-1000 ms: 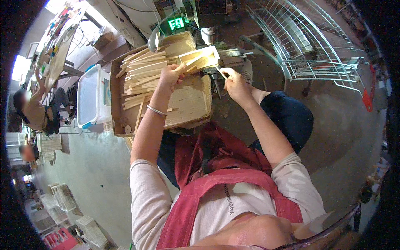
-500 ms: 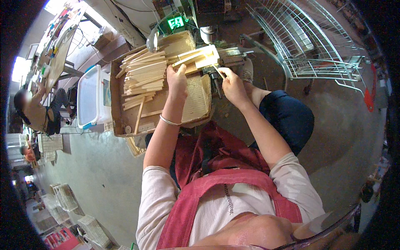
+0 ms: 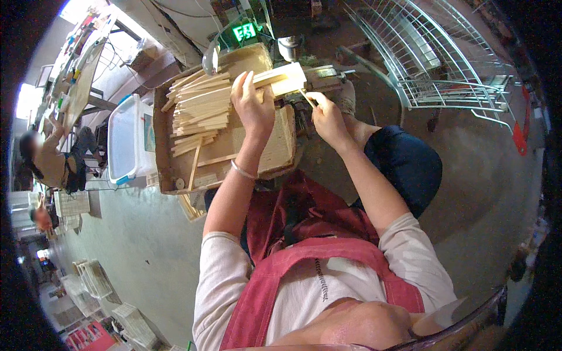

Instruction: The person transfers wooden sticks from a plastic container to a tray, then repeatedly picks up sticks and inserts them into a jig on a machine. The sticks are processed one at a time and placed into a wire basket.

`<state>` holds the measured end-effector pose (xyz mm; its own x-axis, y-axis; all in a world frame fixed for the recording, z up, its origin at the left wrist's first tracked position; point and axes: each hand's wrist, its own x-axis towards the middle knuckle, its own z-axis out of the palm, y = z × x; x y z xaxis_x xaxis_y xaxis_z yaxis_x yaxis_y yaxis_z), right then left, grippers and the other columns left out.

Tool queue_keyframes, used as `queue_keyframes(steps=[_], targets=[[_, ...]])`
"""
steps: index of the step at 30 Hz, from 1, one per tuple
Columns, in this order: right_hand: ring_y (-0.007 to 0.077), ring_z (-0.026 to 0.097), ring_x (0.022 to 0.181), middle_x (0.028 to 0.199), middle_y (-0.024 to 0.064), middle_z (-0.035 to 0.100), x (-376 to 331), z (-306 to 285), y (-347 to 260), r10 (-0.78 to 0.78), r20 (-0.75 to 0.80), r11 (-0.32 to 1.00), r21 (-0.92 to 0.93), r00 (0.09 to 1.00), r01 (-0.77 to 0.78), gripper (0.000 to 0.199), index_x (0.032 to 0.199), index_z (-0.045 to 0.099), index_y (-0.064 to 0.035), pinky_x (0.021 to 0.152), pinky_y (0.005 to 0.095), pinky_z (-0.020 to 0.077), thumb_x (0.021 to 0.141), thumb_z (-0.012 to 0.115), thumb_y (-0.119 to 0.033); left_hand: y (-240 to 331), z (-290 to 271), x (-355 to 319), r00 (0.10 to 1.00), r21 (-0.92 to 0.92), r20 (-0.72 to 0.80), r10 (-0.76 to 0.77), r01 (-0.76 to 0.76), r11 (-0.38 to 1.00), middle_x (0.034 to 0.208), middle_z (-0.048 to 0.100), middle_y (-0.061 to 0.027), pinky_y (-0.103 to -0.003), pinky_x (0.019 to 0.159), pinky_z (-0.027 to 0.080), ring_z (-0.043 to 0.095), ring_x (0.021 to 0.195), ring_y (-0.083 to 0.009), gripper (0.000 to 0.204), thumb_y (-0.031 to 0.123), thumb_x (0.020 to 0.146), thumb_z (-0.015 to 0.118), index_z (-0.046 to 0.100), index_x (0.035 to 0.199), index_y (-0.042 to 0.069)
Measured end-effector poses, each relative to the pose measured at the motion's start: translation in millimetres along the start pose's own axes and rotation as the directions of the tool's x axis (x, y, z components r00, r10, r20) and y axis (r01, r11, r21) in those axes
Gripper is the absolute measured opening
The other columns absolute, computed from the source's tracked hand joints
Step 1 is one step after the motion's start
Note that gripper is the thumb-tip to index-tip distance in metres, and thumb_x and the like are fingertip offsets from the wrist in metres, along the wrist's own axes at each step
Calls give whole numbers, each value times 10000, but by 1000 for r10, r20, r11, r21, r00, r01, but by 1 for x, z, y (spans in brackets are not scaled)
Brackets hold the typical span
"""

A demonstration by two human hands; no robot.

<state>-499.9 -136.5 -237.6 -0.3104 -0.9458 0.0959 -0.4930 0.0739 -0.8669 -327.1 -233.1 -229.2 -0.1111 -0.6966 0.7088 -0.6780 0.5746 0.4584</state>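
Observation:
My left hand [image 3: 253, 104] grips a bundle of pale wooden slats [image 3: 285, 78] and holds it up over a shallow cardboard tray [image 3: 167, 175]. My right hand [image 3: 325, 116] pinches a thin wooden stick [image 3: 307, 97] whose tip touches the right end of the bundle. A pile of loose wooden slats [image 3: 201, 108] lies in the tray left of my left hand. A flat wooden panel [image 3: 278, 146] lies under my left wrist.
A white plastic bin [image 3: 126, 140] stands left of the tray. A wire rack [image 3: 433, 52] lies on the floor at the upper right. A green lit display [image 3: 246, 31] sits behind the tray. Another person [image 3: 50, 158] sits at the far left beside a workbench.
My left hand has slid further right along the bundle and lifted it a little. My right hand has moved in against the bundle's end with the thin stick.

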Motion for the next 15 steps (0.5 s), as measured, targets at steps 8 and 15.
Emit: queue_keyframes(steps=[8, 15], targets=[[463, 661, 975, 1048, 280, 682, 1, 1, 3, -12, 0, 999, 43, 1000, 12, 340, 1218, 603, -7, 829, 480, 528, 901, 485, 30, -15, 46, 46, 891, 315, 431, 142, -296, 902, 955, 638, -110, -429, 807, 460, 602, 956, -300, 369, 359, 730, 819, 696, 943, 84], [420, 677, 1008, 1080, 255, 692, -2, -2, 7, 4, -22, 994, 108, 1000, -1, 351, 1219, 611, 5, 869, 438, 533, 891, 488, 38, -17, 45, 68, 823, 269, 567, -20, -163, 949, 966, 664, -98, -436, 789, 465, 609, 958, -298, 377, 429, 725, 828, 706, 927, 135]])
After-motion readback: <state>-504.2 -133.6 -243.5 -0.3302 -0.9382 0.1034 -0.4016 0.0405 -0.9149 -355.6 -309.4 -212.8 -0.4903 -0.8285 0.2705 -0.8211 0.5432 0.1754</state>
